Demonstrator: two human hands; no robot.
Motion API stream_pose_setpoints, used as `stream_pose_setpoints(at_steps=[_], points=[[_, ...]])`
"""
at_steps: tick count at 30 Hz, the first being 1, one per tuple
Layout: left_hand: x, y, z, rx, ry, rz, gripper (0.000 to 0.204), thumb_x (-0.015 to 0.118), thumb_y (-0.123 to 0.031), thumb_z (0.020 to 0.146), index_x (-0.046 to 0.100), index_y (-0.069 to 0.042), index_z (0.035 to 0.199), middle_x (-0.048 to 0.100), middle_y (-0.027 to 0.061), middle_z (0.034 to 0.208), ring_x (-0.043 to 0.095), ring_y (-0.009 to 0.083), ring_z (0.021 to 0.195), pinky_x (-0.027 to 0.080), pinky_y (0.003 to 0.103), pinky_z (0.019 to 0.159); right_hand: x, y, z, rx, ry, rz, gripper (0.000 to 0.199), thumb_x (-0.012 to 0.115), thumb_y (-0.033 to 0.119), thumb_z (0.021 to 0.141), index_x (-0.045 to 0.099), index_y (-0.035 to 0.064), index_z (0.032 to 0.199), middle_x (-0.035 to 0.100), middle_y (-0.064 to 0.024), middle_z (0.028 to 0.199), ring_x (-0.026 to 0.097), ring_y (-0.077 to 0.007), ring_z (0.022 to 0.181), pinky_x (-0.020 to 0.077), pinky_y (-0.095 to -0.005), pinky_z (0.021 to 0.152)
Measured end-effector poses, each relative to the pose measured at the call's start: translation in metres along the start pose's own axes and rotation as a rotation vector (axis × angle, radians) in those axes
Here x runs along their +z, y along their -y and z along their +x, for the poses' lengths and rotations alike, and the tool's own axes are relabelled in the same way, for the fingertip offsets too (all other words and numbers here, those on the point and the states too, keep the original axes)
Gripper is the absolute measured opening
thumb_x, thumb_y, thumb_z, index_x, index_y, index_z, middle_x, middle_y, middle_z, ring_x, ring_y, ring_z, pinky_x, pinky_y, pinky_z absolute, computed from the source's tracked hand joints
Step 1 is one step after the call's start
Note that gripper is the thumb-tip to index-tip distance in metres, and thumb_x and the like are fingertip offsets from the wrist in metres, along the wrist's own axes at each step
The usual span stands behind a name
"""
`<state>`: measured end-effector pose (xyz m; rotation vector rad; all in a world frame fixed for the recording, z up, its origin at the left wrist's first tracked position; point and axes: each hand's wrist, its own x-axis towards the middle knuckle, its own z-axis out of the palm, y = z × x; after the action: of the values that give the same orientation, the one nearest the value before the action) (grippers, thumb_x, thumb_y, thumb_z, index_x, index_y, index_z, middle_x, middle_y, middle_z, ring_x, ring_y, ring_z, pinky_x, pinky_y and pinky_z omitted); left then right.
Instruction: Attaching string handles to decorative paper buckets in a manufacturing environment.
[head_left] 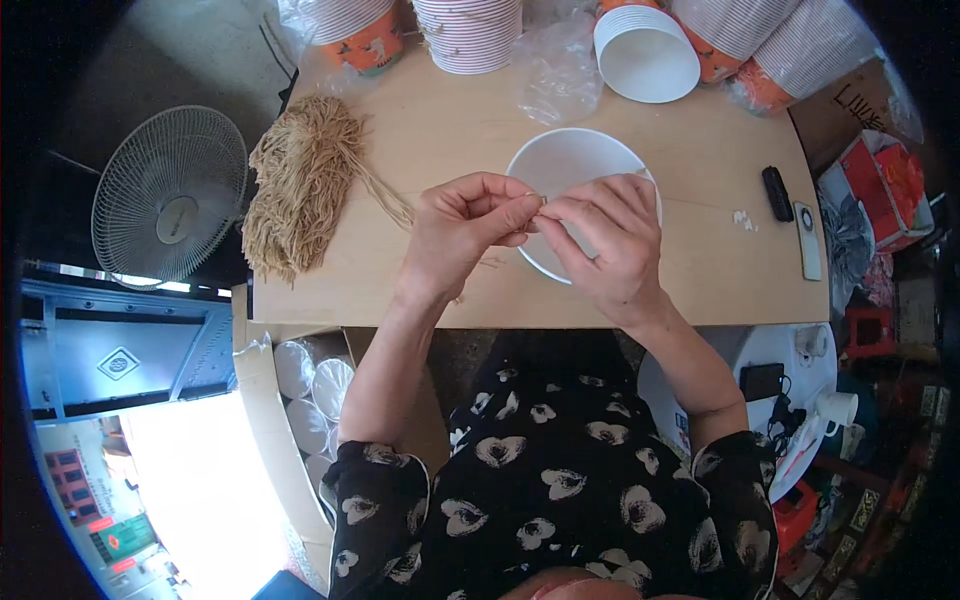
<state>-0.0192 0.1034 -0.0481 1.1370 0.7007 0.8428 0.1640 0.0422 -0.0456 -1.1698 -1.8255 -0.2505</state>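
Note:
My left hand and my right hand meet over the near-left part of a white round bowl. Thumb and fingers of both hands are pinched close together around something tiny and pale, too small to name. To the left lies a thick bundle of tan strings. A few of its strands run across the table toward my left wrist and pass out of sight behind the hand. Small bits of tan string lie on the table beneath my left hand.
Stacked paper cups and a tipped white tub line the table's far edge, with crumpled clear plastic between. A black object, a pale remote and white crumbs lie right. A fan stands left.

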Motion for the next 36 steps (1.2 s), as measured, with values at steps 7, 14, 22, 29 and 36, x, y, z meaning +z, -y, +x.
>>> stream_pose_setpoints(at_steps=[7, 14, 22, 29, 36], points=[[-0.001, 0.001, -0.003, 0.027, 0.03, -0.004, 0.016, 0.071, -0.006, 0.093, 0.07, 0.004, 0.106, 0.074, 0.0107, 0.094, 0.072, 0.0133, 0.085, 0.059, 0.024, 0.077, -0.003, 0.001, 0.005, 0.055, 0.031, 0.097, 0.013, 0.077, 0.006, 0.075, 0.068, 0.0096, 0.083, 0.066, 0.0002, 0.083, 0.061, -0.0205, 0.081, 0.0398, -0.0372, 0.081], [0.001, 0.002, -0.001, 0.02, 0.009, -0.019, 0.017, 0.071, -0.005, 0.093, 0.069, 0.006, 0.106, 0.074, 0.011, 0.093, 0.072, 0.0144, 0.087, 0.059, 0.025, 0.08, -0.005, 0.001, 0.005, 0.137, 0.1, 0.167, 0.013, 0.076, 0.005, 0.077, 0.066, 0.0079, 0.084, 0.064, -0.0022, 0.08, 0.061, -0.0222, 0.079, 0.0401, -0.0368, 0.08], [0.007, 0.0, -0.006, 0.103, 0.012, 0.128, 0.014, 0.07, -0.001, 0.092, 0.069, 0.007, 0.103, 0.074, 0.0103, 0.094, 0.071, 0.0131, 0.089, 0.059, 0.025, 0.082, -0.009, -0.004, 0.008, 0.424, 0.24, 0.481, 0.005, 0.07, 0.003, 0.084, 0.066, 0.0032, 0.087, 0.065, -0.005, 0.079, 0.062, -0.0193, 0.077, 0.046, -0.0346, 0.079], [0.005, 0.003, -0.01, 0.133, 0.035, 0.186, 0.017, 0.071, -0.001, 0.092, 0.071, 0.005, 0.108, 0.075, 0.0109, 0.098, 0.072, 0.0148, 0.091, 0.058, 0.026, 0.083, -0.007, -0.017, 0.007, 0.684, 0.341, 0.765, 0.01, 0.07, 0.006, 0.088, 0.071, -0.0021, 0.093, 0.071, -0.0039, 0.083, 0.063, -0.0079, 0.077, 0.0494, -0.0256, 0.072], [0.01, 0.002, -0.013, 0.123, -0.012, 0.244, 0.017, 0.073, -0.002, 0.09, 0.071, 0.005, 0.106, 0.075, 0.0106, 0.097, 0.072, 0.0136, 0.09, 0.057, 0.024, 0.08, -0.008, -0.019, 0.008, 0.865, 0.397, 0.927, 0.012, 0.071, 0.01, 0.09, 0.071, -0.0019, 0.093, 0.069, -0.0021, 0.085, 0.061, -0.0063, 0.08, 0.0478, -0.0217, 0.074]])
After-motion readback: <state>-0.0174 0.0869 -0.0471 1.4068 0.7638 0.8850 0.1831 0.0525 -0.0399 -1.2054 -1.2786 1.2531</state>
